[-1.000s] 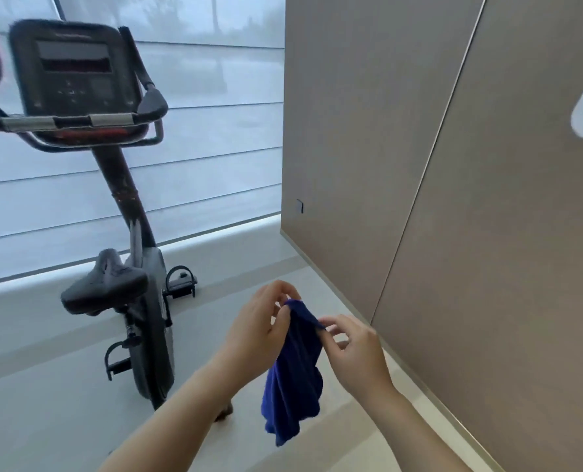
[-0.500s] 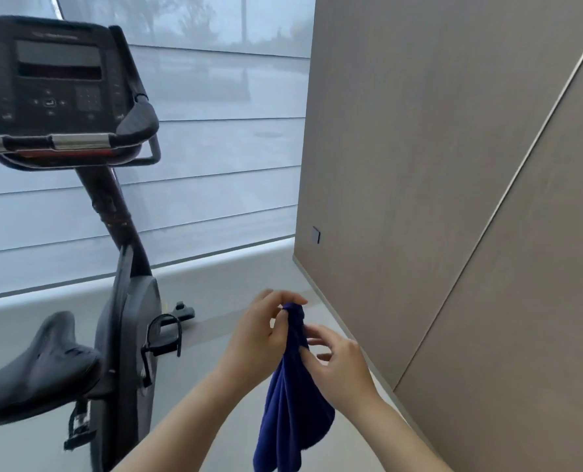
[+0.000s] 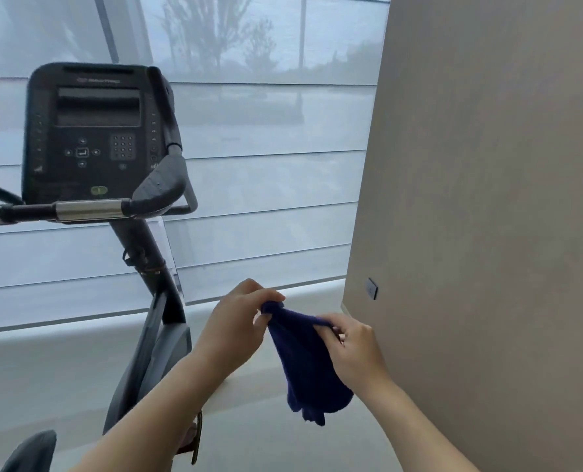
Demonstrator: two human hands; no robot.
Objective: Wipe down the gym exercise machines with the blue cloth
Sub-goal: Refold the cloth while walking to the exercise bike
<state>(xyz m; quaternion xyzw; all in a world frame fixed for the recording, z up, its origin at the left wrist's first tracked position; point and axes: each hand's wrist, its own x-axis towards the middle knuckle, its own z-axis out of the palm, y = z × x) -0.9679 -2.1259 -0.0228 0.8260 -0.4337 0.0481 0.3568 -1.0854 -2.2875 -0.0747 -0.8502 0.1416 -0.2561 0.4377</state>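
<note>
The blue cloth (image 3: 308, 366) hangs bunched in front of me, below centre. My left hand (image 3: 235, 330) pinches its top corner. My right hand (image 3: 353, 349) grips the cloth's upper right edge a little lower. To the left stands a black exercise bike: its console (image 3: 92, 131) with screen and keypad is at upper left, a chrome and black handlebar (image 3: 89, 210) runs under it, and the dark post (image 3: 147, 264) slopes down to the grey body. The tip of the saddle (image 3: 33, 451) shows at the bottom left corner. Both hands are right of the bike and apart from it.
A beige panelled wall (image 3: 487, 216) fills the right side, with a small dark switch (image 3: 371, 288) low on it. Behind the bike is a wide window with a translucent blind (image 3: 266, 165) and a white sill (image 3: 79, 342). Pale floor (image 3: 266, 444) lies below the hands.
The view has tilted up and come nearer the bike, so the console is larger and the saddle has nearly dropped out. My right hand slid away along the cloth, spreading its top edge.
</note>
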